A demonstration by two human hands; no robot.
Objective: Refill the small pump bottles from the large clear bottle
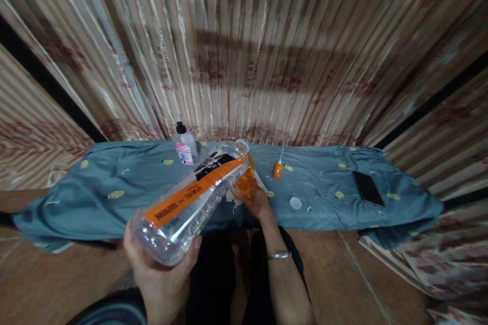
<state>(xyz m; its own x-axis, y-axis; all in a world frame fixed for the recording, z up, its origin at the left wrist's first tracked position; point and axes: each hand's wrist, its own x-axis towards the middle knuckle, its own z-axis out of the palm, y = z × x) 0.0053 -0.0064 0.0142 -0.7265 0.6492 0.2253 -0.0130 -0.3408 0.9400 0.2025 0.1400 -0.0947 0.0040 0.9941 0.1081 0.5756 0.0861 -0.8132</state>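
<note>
My left hand point(163, 269) is closed around the base of a large clear plastic bottle point(198, 198) with an orange and black label. The bottle is tilted, its neck up and away from me toward the right, over a smaller bottle of amber liquid point(246, 180). My right hand point(255, 199) grips that amber bottle low on its body, on the table. The large bottle's neck hides the amber bottle's top, so I cannot tell whether the mouths touch. Beneath the amber bottle lies white paper point(261, 183). An orange pump head point(278, 170) with a thin tube lies to the right.
On the blue patterned tablecloth point(316, 177), a clear bottle with a black cap and pink label point(185, 147) stands at the back left. A white round lid point(295, 203) and a dark phone-like slab point(368, 189) lie to the right. A striped curtain point(244, 61) hangs behind.
</note>
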